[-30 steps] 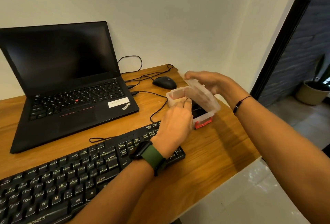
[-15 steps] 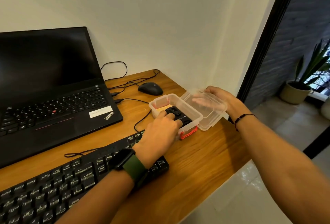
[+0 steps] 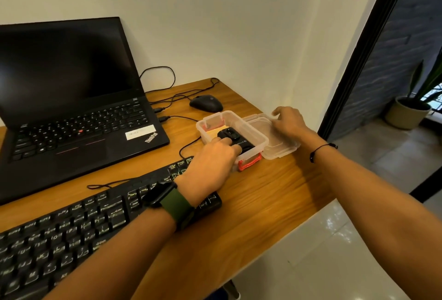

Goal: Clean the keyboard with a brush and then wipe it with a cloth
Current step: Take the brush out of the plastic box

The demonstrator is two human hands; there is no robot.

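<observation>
Hands: L in box, R on lid

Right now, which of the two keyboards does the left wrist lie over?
The separate black keyboard at the desk's near edge; the laptop with its built-in keys sits farther back, untouched.

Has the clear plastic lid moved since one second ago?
Yes. The clear plastic lid swung open, away from the black mouse, and now lies flat right of the box.
</observation>
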